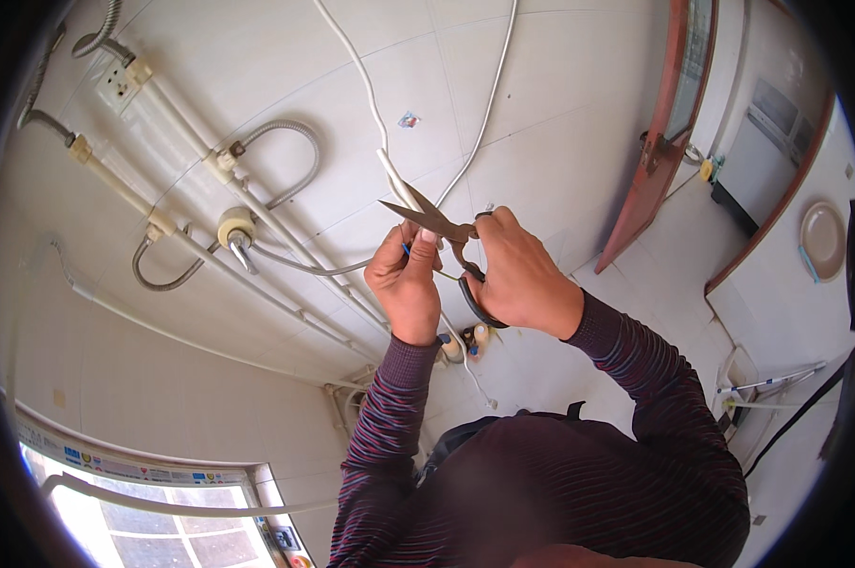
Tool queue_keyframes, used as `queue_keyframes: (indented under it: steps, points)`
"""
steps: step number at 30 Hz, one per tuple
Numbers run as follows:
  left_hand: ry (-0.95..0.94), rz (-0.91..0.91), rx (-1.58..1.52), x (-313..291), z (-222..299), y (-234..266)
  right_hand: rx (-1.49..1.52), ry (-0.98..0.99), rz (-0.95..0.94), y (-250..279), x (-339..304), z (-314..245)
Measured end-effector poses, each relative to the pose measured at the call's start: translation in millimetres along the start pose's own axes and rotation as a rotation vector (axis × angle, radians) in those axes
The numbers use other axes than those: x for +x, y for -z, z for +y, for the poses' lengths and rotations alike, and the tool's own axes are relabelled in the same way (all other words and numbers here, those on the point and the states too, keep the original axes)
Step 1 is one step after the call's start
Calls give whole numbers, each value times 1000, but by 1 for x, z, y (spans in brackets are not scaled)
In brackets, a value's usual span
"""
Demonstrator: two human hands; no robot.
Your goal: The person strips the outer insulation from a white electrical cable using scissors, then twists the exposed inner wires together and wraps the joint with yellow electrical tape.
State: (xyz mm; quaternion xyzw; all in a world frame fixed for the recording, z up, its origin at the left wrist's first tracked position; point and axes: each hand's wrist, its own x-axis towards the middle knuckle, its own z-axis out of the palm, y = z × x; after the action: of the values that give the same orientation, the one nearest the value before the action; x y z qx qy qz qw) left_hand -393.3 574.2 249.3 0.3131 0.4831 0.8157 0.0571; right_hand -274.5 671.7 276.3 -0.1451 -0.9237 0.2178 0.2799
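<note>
A white cable [396,175] comes down from above to my left hand [406,282], which pinches its end between thumb and fingers. Thin blue and yellow-green wires stick out near those fingertips. My right hand [525,275] grips the black handles of a pair of scissors [458,230] with dark, worn metal blades. Those blades are spread and point left, lying across the cable just above my left thumb. Whether they touch its sheath I cannot tell. Behind them, a second thin cable [492,104] hangs against the tiled wall.
Pipes [181,118] with metal hoses [319,151] and a round fitting [236,232] run along the wall at left. A socket [117,87] is at upper left. Bottles [467,343] stand low behind my hands. A reddish door [650,180] hangs ajar at right, near a round basin [822,241].
</note>
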Motion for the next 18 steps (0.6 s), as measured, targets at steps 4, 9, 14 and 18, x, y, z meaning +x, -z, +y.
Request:
queue_keyframes:
  steps: [4,9,14,18]
  points:
    - [21,-49,31,2,-5,1,-4,-18,9,-1,-1,9]
    - [-38,-43,95,5,-15,-3,19,-35,30,-8,0,19]
    - [3,-14,65,5,-16,-4,82,-31,-50,-14,1,30]
    - [137,-29,-11,-1,-9,0,76,0,5,-19,-4,26]
